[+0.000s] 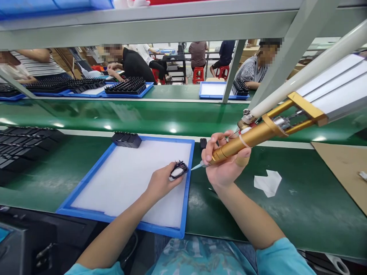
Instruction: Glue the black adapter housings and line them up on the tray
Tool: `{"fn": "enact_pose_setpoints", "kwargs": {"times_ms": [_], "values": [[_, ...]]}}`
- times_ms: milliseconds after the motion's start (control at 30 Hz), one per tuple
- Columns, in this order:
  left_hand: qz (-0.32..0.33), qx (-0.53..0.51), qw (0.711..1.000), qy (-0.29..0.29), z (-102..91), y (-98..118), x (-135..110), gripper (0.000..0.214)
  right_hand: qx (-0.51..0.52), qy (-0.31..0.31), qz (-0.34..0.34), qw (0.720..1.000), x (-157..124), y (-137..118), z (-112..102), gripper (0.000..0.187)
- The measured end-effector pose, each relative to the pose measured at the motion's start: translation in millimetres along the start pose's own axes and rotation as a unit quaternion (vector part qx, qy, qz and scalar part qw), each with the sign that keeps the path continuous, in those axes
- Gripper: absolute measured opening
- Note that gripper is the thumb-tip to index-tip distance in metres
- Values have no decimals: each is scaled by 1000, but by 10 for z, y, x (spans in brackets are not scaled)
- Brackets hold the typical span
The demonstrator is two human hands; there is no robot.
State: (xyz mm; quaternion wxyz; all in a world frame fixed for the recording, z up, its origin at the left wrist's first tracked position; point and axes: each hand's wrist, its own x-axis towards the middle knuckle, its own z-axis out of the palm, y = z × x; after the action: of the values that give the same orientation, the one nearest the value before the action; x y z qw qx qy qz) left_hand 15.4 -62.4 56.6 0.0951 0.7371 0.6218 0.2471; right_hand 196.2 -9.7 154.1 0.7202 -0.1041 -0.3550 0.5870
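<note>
My left hand (pixel 161 180) pinches a small black part (pixel 178 170) over the right edge of a blue-rimmed white tray (pixel 86 187). My right hand (pixel 225 160) is wrapped round a gold dispensing gun (pixel 252 139), whose thin pale tip (pixel 196 166) points left and ends just beside the black part. A white tube (pixel 304 74) runs from the gun's back up to the right. A short row of black parts (pixel 126 139) sits at the tray's far edge.
A single black part (pixel 203 143) lies beyond the tray. A crumpled white paper (pixel 268 182) rests on the green mat, brown cardboard (pixel 341 170) at right. Dark trays of black parts (pixel 23 147) stand left. Several people work across the green conveyor (pixel 160 116).
</note>
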Motion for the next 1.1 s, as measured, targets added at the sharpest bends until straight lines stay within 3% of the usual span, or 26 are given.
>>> {"fn": "enact_pose_setpoints", "kwargs": {"times_ms": [167, 333, 1100], "values": [[71, -69, 991, 90, -72, 113, -15, 30, 7, -12, -8, 1000, -21, 4, 14, 45], [101, -109, 980, 133, -109, 259, -14, 30, 0, -16, -13, 1000, -41, 0, 11, 44], [147, -90, 971, 164, -89, 329, 9, 45, -1, -23, -26, 999, -10, -4, -36, 38]]}}
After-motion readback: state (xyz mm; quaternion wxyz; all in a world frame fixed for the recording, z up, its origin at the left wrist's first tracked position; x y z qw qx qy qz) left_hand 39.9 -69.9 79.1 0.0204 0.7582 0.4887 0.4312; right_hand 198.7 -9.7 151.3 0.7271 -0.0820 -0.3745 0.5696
